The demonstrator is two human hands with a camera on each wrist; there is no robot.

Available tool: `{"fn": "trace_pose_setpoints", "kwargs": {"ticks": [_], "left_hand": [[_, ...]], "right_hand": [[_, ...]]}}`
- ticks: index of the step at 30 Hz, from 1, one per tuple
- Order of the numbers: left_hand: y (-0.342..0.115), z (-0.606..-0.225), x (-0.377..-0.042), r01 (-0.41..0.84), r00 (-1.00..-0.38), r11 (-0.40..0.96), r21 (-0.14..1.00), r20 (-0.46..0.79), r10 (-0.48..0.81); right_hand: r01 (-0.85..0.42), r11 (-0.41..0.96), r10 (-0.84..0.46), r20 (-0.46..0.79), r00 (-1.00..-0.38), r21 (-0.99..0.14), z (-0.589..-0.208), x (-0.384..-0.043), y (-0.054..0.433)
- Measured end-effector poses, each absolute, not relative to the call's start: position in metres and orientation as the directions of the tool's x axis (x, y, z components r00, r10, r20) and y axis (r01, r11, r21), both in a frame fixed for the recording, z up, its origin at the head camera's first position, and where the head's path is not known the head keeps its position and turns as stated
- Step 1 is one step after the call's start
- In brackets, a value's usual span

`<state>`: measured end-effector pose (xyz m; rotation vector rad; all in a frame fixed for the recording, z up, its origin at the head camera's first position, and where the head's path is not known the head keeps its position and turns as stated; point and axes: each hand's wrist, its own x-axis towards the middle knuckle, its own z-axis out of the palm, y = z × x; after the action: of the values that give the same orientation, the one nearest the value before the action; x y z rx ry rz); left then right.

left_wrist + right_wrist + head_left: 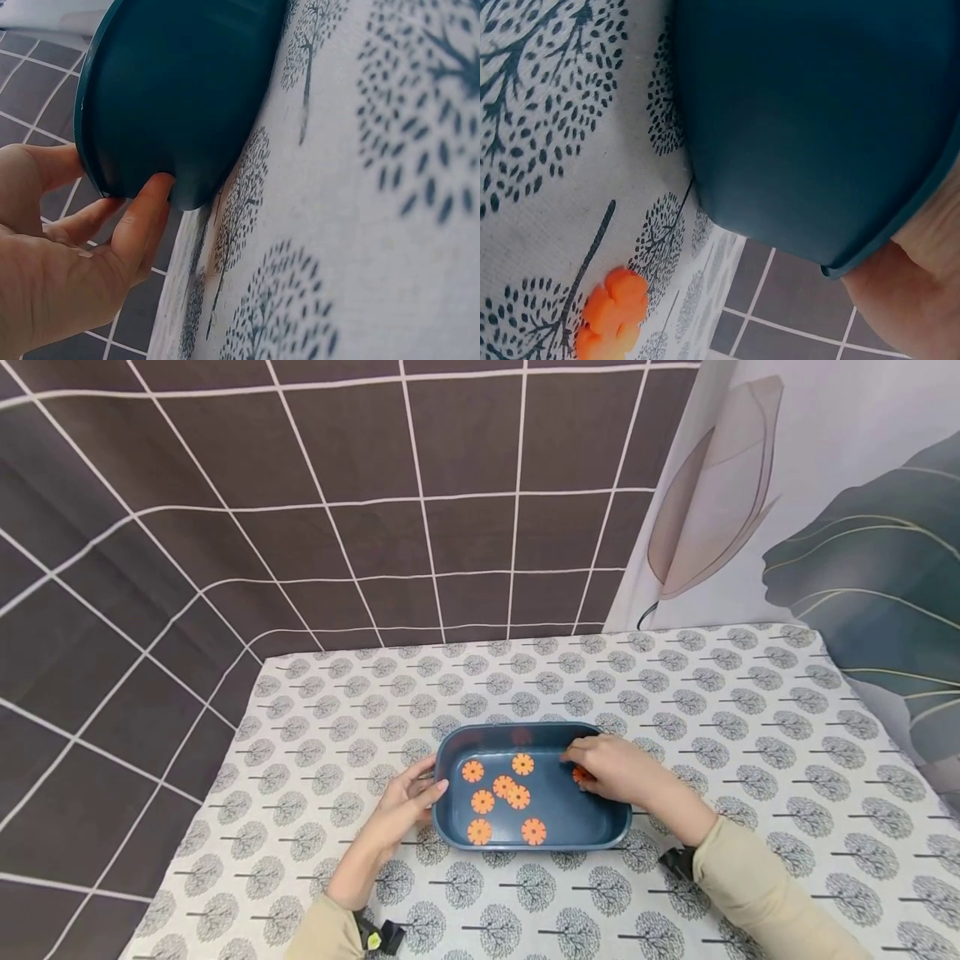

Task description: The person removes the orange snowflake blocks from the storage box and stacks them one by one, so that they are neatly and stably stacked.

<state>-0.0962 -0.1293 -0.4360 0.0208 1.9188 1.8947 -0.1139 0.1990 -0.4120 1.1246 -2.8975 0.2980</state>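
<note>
A dark blue rectangular plastic basin (570,822) with rounded corners stands on the cloth, several orange notched discs (533,831) lying inside. Two discs near its middle overlap. At the left end my left hand (402,802) grips the basin, thumb at the rim and fingers against the outer wall; the left wrist view shows these fingers on the basin's side (172,90). My right hand (615,768) reaches over the right end into the basin. Its curled fingers and thumb pinch an orange disc, partly hidden by them. In the right wrist view, the basin's wall hides the fingertips.
A white tablecloth (787,760) printed with grey trees covers the table. Another orange notched piece (613,315) shows against the cloth outside the basin in the right wrist view. Behind the table hang a dark grid-patterned curtain (465,452) and a light leaf-patterned one (840,435).
</note>
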Motion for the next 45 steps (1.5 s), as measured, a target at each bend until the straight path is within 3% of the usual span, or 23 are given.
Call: {"fn": "trace_pose_setpoints", "kwargs": {"ticks": [12, 17, 39, 45], "left_hand": [[-0.129, -0.435, -0.098, -0.303, -0.903, 0.074, 0.95, -0.311, 0.298], [-0.129, -0.435, -0.097, -0.304, -0.903, 0.074, 0.95, -0.312, 0.295], [-0.127, -0.432, -0.095, -0.294, -0.913, 0.085, 0.952, -0.306, 0.27], [-0.127, -0.433, -0.096, -0.291, -0.915, 0.086, 0.953, -0.303, 0.266]], "right_hand": [[-0.647, 0.758, -0.652, 0.083, -0.754, 0.081, -0.407, -0.109, 0.188], [-0.631, 0.765, -0.641, 0.049, -0.766, 0.127, -0.406, -0.109, 0.186], [-0.695, 0.712, -0.698, 0.0, -0.716, 0.103, -0.412, -0.117, 0.193], [-0.697, 0.716, -0.697, -0.012, -0.717, 0.041, -0.411, -0.117, 0.194]]}}
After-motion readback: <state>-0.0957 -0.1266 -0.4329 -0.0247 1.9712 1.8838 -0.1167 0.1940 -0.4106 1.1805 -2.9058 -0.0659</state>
